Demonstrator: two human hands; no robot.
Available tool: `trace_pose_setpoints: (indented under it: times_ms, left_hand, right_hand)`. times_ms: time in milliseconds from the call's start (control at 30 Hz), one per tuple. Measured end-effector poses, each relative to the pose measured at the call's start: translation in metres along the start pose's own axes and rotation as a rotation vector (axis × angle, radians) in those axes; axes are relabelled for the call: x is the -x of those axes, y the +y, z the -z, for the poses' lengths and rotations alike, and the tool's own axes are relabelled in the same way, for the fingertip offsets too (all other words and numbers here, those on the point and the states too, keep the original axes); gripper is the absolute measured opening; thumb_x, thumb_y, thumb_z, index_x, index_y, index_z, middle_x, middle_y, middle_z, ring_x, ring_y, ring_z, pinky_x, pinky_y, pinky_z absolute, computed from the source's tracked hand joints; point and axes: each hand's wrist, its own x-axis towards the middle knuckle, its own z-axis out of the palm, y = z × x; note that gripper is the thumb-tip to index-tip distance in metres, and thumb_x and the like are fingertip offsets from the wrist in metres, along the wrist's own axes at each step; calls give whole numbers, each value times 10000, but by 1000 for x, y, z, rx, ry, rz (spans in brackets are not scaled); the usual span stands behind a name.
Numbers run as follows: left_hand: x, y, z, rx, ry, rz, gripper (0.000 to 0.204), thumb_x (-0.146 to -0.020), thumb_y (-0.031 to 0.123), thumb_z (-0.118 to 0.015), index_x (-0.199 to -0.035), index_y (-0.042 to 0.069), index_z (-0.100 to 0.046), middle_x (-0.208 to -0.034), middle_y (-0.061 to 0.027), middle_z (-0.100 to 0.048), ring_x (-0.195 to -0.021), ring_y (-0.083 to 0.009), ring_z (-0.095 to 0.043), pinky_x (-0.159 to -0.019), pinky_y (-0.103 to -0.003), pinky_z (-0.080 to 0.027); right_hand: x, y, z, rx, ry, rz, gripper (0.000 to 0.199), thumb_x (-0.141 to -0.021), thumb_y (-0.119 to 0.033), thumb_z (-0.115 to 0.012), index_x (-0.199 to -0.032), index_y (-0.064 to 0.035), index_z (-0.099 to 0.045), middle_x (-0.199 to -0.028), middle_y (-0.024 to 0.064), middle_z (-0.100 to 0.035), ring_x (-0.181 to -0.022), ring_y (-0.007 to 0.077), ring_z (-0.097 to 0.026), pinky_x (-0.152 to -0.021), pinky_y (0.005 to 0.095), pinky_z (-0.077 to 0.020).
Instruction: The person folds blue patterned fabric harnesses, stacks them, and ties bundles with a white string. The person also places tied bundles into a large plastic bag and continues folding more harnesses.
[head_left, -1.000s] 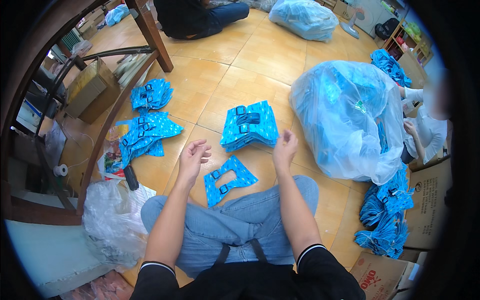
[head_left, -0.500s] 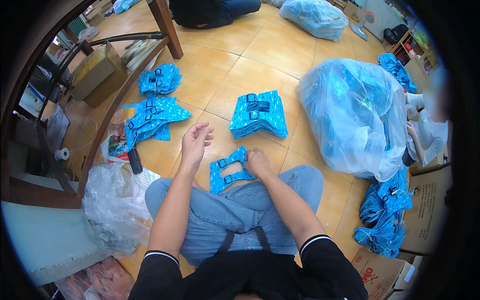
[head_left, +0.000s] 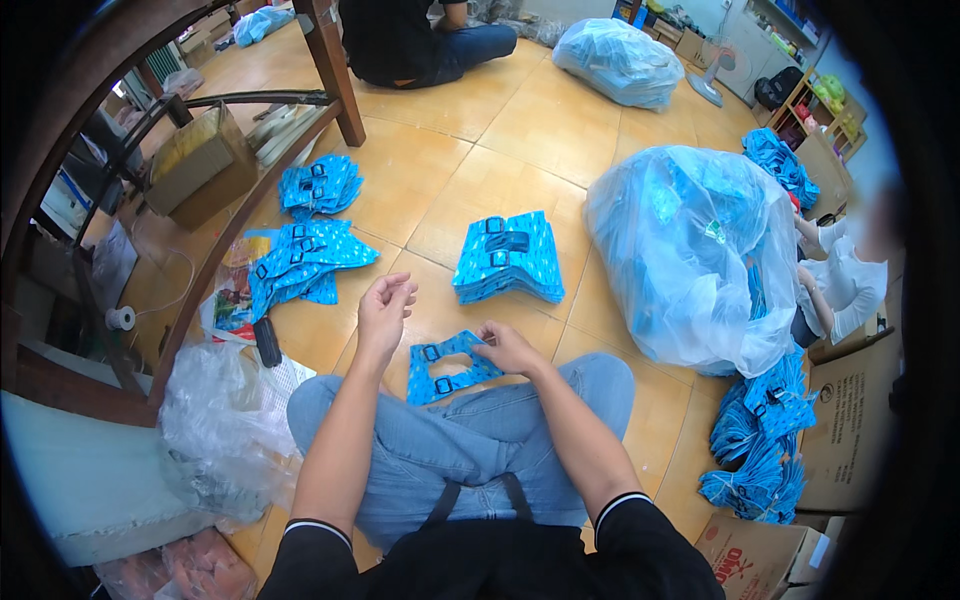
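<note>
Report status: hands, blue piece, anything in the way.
Left hand free, raised. Right hand gripping blue piece at right end. Blue stack just beyond, not blocking.

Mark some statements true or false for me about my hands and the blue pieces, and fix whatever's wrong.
1. Your right hand is touching the single blue piece in front of you. True.
2. The stack of blue pieces lies farther from you than that single piece. True.
3. Your left hand is resting on the stack. False: the left hand is apart from the stack, to its left, with nothing visible in its grasp.
4. A large translucent bag is to the right of the stack. True.
5. The single piece is plain, with no pattern. False: it has small pale marks all over its blue surface.
</note>
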Motion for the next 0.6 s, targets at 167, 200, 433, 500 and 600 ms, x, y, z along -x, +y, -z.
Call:
trace_pose_setpoints:
  times_ms: [167,200,433,500,600]
  left_hand:
    - [-2,-6,-7,-95,-48,-52,330,-951,246,-579,-1211,42,-566,-1049,-39,-660,-959,-112,-598,-787,-272,-473]
    - [0,-6,-10,-114,-63,-30,337,-953,251,-579,-1217,42,-561,-1056,-33,-657,-978,-112,-595,-805,-278,-473]
    - [13,2,-21,207,-420,36,235,-959,157,-580,-1149,21,-555,-997,-30,-655,-858,-70,-606,-755,-225,-503]
    - [10,6,-20,232,-298,-28,225,-951,147,-594,-1133,20,-558,-981,-27,-653,-852,-64,-603,-752,-216,-499]
    - [7,10,-15,265,-217,-98,215,-939,135,-612,-1111,16,-563,-974,-28,-650,-847,-55,-598,-741,-207,-495]
  right_hand:
    - [29,-35,38,-869,65,203,204,-930,-91,-603,-1125,-70,-546,-1039,22,-644,-948,99,-603,-830,257,-489]
    - [34,-38,44,-950,131,241,209,-933,-102,-605,-1131,-73,-545,-1046,24,-645,-951,96,-603,-833,259,-491]
    - [41,-32,53,-836,420,167,255,-946,-203,-609,-1140,-54,-540,-1033,13,-631,-920,75,-578,-808,255,-466]
    - [38,-30,48,-775,429,220,276,-950,-225,-605,-1136,-32,-538,-1017,14,-628,-883,63,-570,-767,237,-462]
    - [34,-30,39,-659,367,163,284,-952,-223,-604,-1138,-20,-536,-1017,14,-624,-868,66,-564,-746,230,-459]
